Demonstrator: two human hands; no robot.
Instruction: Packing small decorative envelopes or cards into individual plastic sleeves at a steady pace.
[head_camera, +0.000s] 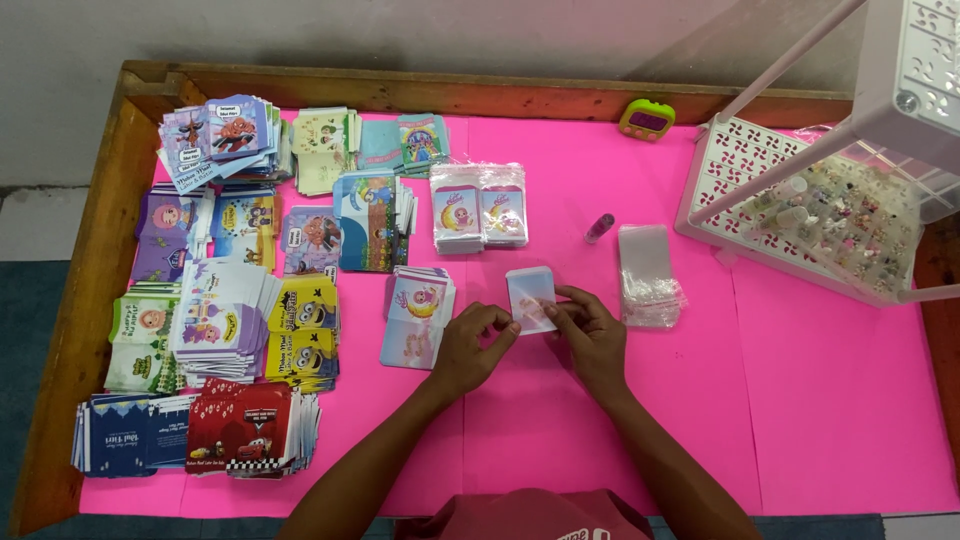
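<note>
Both hands meet over the middle of the pink table. My left hand pinches the left edge of a small card inside a clear plastic sleeve. My right hand holds the same sleeved card by its lower right edge. The card stands tilted just above the tabletop. A stack of pink cartoon cards lies just left of my left hand. A pile of empty clear sleeves lies just right of my right hand.
Many stacks of colourful cartoon cards cover the left half. Two piles of bagged cards lie behind the hands, a small purple vial beside them. A white plastic rack stands at the right, a green timer at the back edge.
</note>
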